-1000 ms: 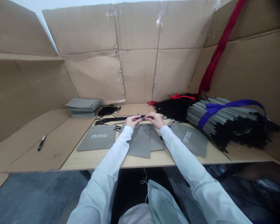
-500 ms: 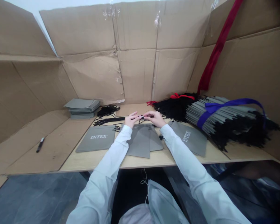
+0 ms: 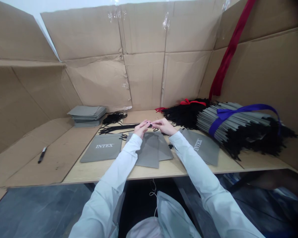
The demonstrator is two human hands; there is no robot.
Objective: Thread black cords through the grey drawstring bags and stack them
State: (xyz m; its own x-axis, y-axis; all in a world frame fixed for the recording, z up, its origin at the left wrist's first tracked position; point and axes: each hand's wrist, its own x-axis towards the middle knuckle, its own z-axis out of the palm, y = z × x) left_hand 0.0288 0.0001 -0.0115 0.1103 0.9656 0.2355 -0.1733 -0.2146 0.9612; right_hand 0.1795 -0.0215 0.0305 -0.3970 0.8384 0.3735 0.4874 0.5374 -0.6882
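My left hand (image 3: 141,128) and my right hand (image 3: 164,126) meet fingertip to fingertip over the middle of the table, both pinched closed. Between them is a thin black cord (image 3: 155,129), with a short loop showing below the right fingers; a small pale bit at the fingertips is too small to name. Below the hands lie blank grey drawstring pouches (image 3: 147,153), overlapping each other. A strand bundle of black cords (image 3: 119,128) stretches out just left of my left hand.
Grey pouches printed INTEX lie at left (image 3: 103,152) and right (image 3: 206,145). At the back left are a stack of grey pouches (image 3: 88,114) and a black cord heap (image 3: 114,117). Tied bundles (image 3: 221,120) fill the right. A marker (image 3: 42,155) lies on cardboard.
My hands have drawn closer together, the left one moving slightly right. The cord loop below the right fingers shows more clearly; the pouches lie as before.
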